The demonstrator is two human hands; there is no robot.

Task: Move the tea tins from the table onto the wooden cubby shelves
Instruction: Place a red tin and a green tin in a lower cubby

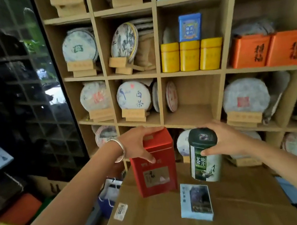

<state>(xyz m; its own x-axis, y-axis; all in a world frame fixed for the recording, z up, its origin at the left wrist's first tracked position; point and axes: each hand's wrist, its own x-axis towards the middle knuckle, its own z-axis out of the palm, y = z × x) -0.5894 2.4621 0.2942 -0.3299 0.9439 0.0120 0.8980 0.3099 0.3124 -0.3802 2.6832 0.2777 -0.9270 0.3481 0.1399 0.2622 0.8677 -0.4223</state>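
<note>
red tin [153,163] in my left hand [136,144], green tin [204,157] in my right [225,138], both gripped, unshelved; blue box [196,204] still waiting.

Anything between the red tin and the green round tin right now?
Nothing on the box between red tin and green round tin; behind the gap, a wrapped tea cake shows.

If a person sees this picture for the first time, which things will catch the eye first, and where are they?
First come the two hands in the middle foreground: the left hand grips a red tin by its top, and the right hand holds a green and white round tin, both above a cardboard box. Behind them, three yellow tins glow in a cubby of the wooden shelves, just above a nearly bare cubby.
</note>
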